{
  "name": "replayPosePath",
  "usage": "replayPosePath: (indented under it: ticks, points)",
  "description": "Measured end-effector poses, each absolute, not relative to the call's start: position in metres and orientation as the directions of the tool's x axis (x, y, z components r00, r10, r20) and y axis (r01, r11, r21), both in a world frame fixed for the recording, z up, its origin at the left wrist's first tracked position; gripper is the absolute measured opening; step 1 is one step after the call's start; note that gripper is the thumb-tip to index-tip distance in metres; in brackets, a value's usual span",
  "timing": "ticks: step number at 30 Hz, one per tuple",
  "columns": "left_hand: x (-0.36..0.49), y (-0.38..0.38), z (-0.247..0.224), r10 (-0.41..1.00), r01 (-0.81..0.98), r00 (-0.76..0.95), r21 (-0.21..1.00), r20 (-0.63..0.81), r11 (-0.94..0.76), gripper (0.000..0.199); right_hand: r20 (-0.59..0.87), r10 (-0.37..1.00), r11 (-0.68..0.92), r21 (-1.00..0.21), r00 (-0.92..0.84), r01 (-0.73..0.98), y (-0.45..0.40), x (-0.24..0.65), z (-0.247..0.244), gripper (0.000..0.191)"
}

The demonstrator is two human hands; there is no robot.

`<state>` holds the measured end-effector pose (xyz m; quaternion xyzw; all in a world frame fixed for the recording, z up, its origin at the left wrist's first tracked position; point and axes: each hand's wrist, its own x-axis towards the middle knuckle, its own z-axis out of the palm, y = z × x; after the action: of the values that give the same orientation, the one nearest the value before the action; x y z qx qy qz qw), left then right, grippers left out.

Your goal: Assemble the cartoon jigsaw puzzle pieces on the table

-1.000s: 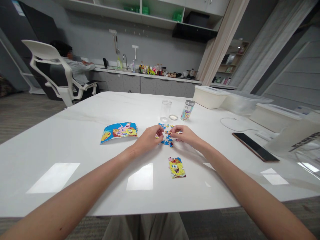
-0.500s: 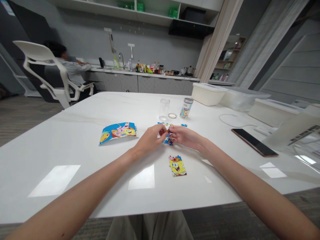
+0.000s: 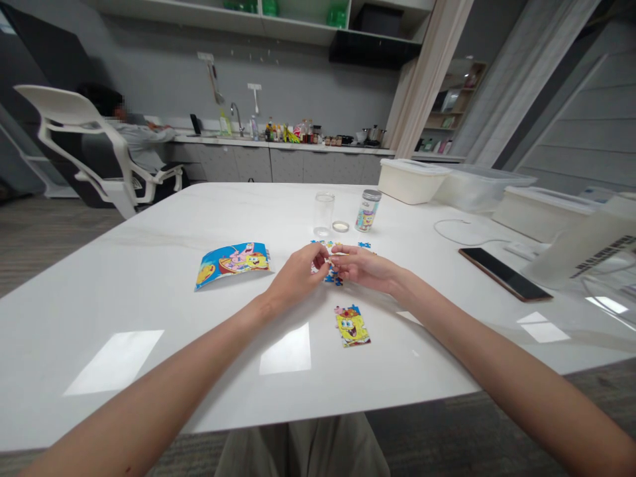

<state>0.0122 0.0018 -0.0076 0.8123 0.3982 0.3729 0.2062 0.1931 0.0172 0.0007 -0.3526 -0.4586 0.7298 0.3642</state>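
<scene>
Over a loose pile of jigsaw pieces [image 3: 332, 278], my left hand [image 3: 302, 270] and my right hand [image 3: 366, 268] meet fingertip to fingertip. Both have bent, closed fingers, with a small puzzle piece pinched where they meet; the fingers mostly cover it. Nearer to me lies a joined section of puzzle [image 3: 352, 326] showing a yellow cartoon face with a red and brown hat. To the left of my hands rests a curved picture sheet [image 3: 233, 264] with yellow and pink cartoon figures on blue.
Behind the pile stand a clear jar [image 3: 324, 213], its round lid [image 3: 340, 226] and a printed canister [image 3: 368, 211]. A phone [image 3: 504, 273], a cable and storage boxes [image 3: 413, 182] occupy the right side. Across the room, a person sits in a white-framed chair [image 3: 94, 142].
My fingertips have shifted slightly, and the dark piece seen between them is now largely covered. The view has tilted a little; the joined section and picture sheet stay in place.
</scene>
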Motion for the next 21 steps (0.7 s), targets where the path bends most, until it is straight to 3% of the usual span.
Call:
replayPosePath:
  ticks: [10,21]
  points:
    - [0.0117,0.0013,-0.0075,0.802,0.494,0.399,0.632,0.445,-0.597,0.009,-0.123,0.9,-0.213,-0.961,-0.419,-0.176,0.0202,0.195,0.0003,0.023]
    - [0.0106,0.0022,-0.0082,0.807,0.522,0.392,0.616,0.441,-0.59,0.008,-0.187,0.883,-0.297,-0.933,-0.43,-0.205,0.0212,0.1943,0.0008,0.025]
